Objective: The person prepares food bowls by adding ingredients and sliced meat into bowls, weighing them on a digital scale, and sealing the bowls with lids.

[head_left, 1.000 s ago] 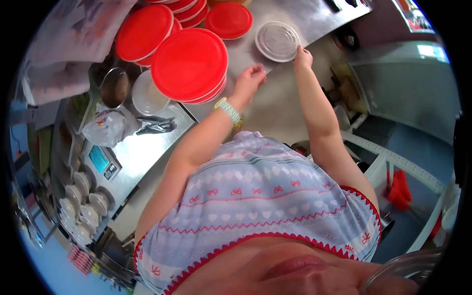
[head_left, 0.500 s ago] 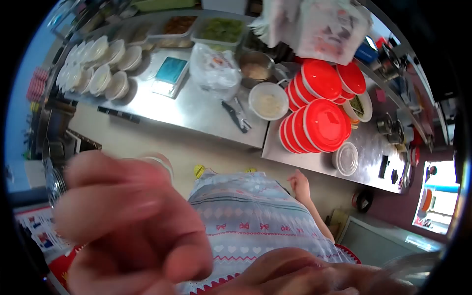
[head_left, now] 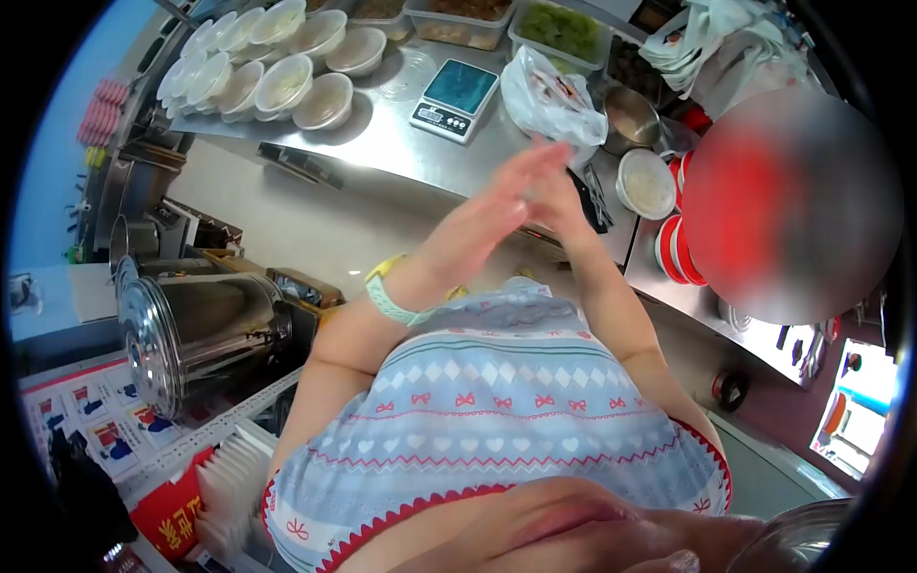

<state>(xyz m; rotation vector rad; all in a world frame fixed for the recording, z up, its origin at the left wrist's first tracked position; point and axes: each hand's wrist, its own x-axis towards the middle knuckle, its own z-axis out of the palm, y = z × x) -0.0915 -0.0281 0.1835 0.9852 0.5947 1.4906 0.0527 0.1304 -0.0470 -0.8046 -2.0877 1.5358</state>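
In front of the apron (head_left: 497,411), my left hand (head_left: 492,210) and my right hand (head_left: 559,201) meet, palm against palm or nearly so. The left fingers are stretched out, slightly smeared by motion, and nothing shows in them. Partly behind the left hand, the right one also has extended fingers and no visible object. A pale green-and-yellow band (head_left: 390,291) is around my left wrist. Beyond the hands, a white plastic bag (head_left: 554,100) lies on the steel counter (head_left: 382,143). Black-handled tools (head_left: 594,196) are by the counter's edge, close to my right hand.
A digital scale (head_left: 456,100) and several lidded bowls (head_left: 282,86) stand on the counter. A metal pot (head_left: 630,119) and a white tub (head_left: 647,183) are farther right, near red-lidded containers (head_left: 676,248) partly covered by a blur. A large steel pot (head_left: 205,329) stands at left.
My left hand has gone from close before the camera down to the front of the apron. My right hand has come up from my side to meet it. The view has turned left and down.
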